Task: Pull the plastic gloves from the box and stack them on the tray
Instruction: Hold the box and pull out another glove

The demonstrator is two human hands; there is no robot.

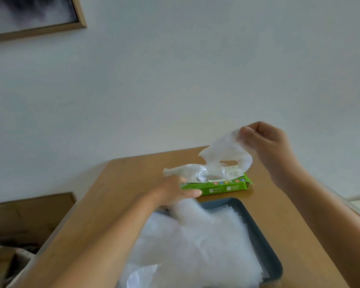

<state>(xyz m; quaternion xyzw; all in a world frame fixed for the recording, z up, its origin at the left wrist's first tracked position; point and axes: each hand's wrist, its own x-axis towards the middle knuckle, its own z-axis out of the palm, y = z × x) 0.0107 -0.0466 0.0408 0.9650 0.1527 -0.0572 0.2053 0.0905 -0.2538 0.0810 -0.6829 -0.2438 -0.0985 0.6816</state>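
Above the green glove box (216,187), our right hand (266,142) pinches a half-drawn plastic glove (227,154) — our left hand (175,191) steadies the box beyond the tray (264,242); extra gloves could drag out.

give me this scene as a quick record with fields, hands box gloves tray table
right hand: raised above the box, pinching a glove
glove being pulled: clear plastic, lower end reaches the box opening
left hand: on the near left end of the box, steadying it
box: green, lying flat, just beyond the tray
second glove: sticking out of the box opening
tray: dark grey, nearest the camera
stack: pile of clear gloves covering most of the tray
table: wooden, against a white wall
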